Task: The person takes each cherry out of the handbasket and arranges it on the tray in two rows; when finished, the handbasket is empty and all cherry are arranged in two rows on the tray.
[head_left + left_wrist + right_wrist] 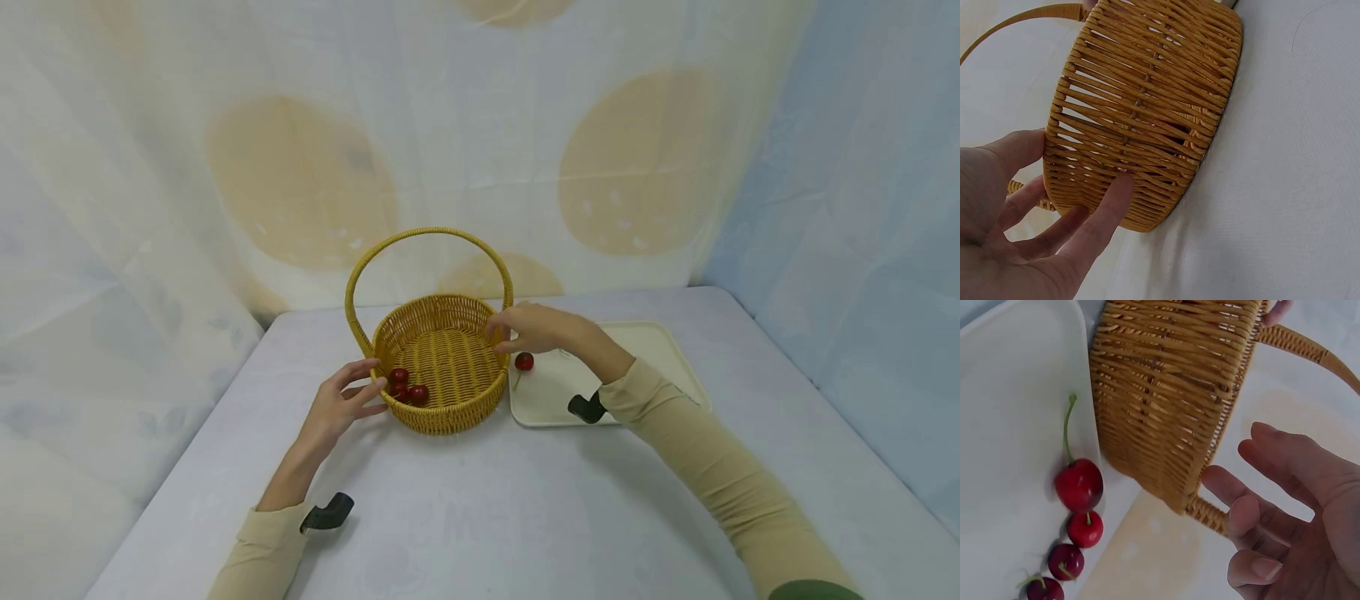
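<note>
A yellow woven basket (442, 421) with a tall arched handle stands on the table. Three dark red cherries (418, 394) lie inside it, at the front left. My left hand (343, 404) touches the basket's left side, fingers spread against the weave (1141, 125) and thumb at the rim. Above the right rim, by the handle's foot, is my right hand (531, 327); its fingers are loosely bent with nothing between them. Beside the basket, a white tray (547, 412) bears several stemmed cherries (1079, 485). In the head view only one tray cherry (524, 362) shows plainly; my right hand and forearm cover part of the tray.
A pale cloth covers the table (480, 517). Patterned curtains (480, 150) hang behind and at both sides. The basket's handle (431, 231) arches up at the back left of my right hand.
</note>
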### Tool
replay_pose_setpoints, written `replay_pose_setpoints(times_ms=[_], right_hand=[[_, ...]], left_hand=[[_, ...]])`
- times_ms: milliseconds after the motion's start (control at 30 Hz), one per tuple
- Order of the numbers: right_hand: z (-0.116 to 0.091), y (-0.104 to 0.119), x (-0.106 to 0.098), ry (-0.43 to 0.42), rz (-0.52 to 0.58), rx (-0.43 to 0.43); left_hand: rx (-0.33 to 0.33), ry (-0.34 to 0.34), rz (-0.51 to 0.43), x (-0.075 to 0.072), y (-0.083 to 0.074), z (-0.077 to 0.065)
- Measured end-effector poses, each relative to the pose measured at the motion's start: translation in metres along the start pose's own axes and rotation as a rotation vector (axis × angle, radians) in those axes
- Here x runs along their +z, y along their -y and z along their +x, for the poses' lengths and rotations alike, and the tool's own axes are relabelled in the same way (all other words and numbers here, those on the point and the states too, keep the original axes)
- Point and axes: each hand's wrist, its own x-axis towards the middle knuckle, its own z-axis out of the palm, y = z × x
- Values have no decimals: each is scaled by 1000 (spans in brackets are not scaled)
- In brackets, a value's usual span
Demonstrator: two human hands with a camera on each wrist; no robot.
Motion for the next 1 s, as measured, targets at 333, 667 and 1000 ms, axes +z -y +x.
replay_pose_setpoints(times_ms=[333, 667, 1000], right_hand=[[30, 14, 21, 24, 23, -49], [55, 22, 46, 62, 65, -66], [70, 37, 61, 84, 68, -111]], left_hand=[[-7, -6, 6, 2, -1, -1], [1, 5, -2, 4, -3, 1], [-4, -4, 11, 2, 0, 1]])
